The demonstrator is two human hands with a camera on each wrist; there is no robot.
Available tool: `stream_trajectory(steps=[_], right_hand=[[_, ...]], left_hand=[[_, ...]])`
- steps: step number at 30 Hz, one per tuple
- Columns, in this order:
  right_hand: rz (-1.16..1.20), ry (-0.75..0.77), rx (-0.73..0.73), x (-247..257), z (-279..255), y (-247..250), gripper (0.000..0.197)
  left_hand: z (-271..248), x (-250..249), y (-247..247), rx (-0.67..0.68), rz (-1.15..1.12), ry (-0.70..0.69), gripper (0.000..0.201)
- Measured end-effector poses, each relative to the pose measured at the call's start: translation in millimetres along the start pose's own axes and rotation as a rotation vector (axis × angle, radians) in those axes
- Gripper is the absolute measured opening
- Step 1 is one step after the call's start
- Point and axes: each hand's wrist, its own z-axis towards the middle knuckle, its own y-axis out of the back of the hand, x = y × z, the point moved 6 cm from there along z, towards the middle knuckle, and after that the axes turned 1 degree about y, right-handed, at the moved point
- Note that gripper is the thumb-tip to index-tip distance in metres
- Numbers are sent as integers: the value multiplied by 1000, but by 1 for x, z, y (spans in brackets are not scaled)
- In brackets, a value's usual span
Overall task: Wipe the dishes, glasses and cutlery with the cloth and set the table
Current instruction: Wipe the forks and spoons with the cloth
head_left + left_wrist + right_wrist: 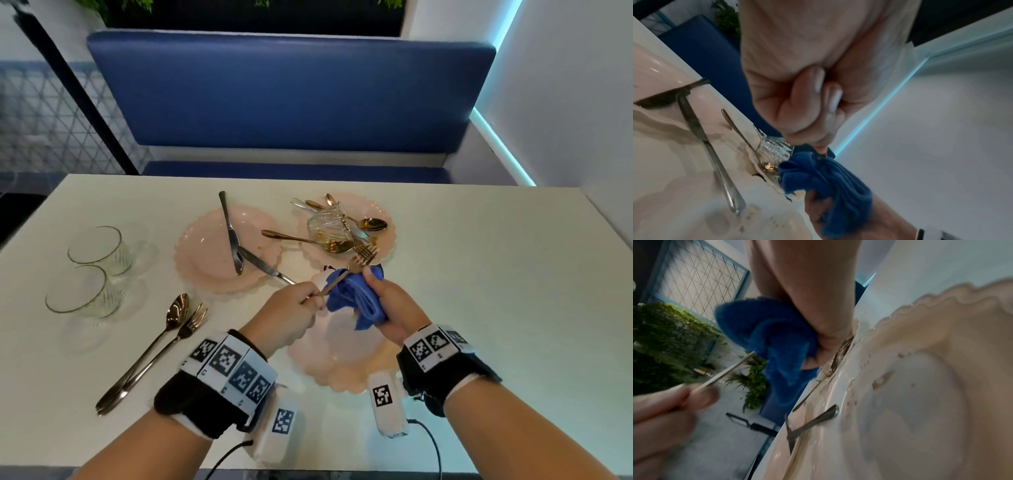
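A gold fork [362, 256] points away from me, its tines over the far pink plate [383, 209]. My left hand [313, 298] pinches the end of its handle [727, 371]. A crumpled blue cloth [356, 301] wraps the fork's stem, and my right hand [371, 284] grips it with the thumb pressed near the neck. Both hands hover above a near pink scalloped plate [342, 373]. From the left wrist view the cloth [828, 178] hangs below my curled left hand [797, 97].
The left pink plate [205, 253] carries two knives [231, 236]. On the far plate lie a tipped glass bowl [329, 224] and gold spoons [371, 224]. Two glasses [99, 248] stand at the left, with a spoon and fork [164, 339] beside them. A blue bench [291, 96] runs behind the table.
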Motion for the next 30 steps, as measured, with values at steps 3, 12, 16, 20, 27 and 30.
stream_trajectory(steps=[3, 12, 16, 20, 27, 30], right_hand=[[197, 9, 39, 9, -4, -2, 28], [-254, 232, -278, 17, 12, -16, 38], [-248, 295, -427, 34, 18, -12, 39], [91, 266, -273, 53, 18, -9, 24], [143, 161, -7, 24, 11, -104, 30], [4, 202, 24, 16, 15, -137, 31]], left_hand=[[-2, 1, 4, 12, -14, 1, 24], [-14, -4, 1, 85, 44, -78, 17], [-13, -8, 28, 79, 187, -145, 26], [-15, -1, 70, -9, 128, -186, 23], [13, 10, 55, -3, -124, -162, 30], [22, 16, 71, -33, -296, -93, 34]])
